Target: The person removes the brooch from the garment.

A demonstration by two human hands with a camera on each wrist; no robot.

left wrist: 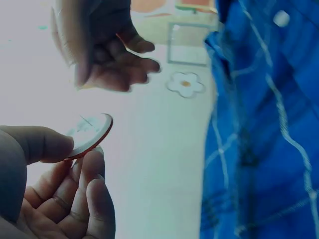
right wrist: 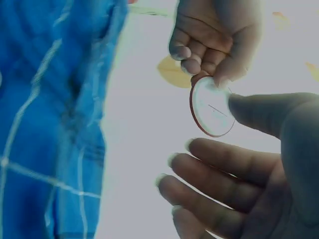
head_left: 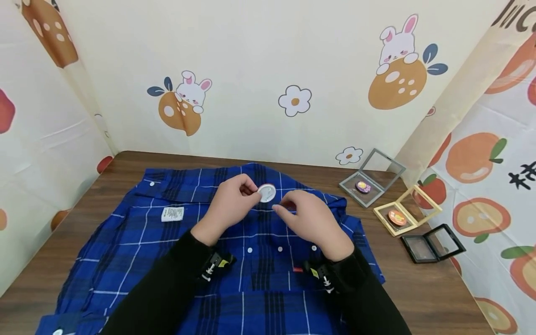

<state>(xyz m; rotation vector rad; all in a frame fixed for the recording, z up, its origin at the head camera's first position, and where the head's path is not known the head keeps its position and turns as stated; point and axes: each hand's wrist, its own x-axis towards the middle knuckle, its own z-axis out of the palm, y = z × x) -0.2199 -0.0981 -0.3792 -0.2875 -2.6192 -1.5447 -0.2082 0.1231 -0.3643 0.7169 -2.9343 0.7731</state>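
My left hand pinches a round badge by its edge between thumb and fingers, above a blue plaid shirt laid out on the table. The badge's pale back faces up, with a thin pin line across it in the right wrist view and a red rim. Just to its right is my right hand, fingers loosely spread. In the right wrist view its thumb comes right at the badge's edge, with the other fingers apart below. White buttons and a small red tag show on the shirt between the forearms.
On the wooden table to the right stand three small opened frame cases: a grey case and a yellow case, each with a colourful badge inside, and a black case. Printed cloth walls enclose the table's back and sides.
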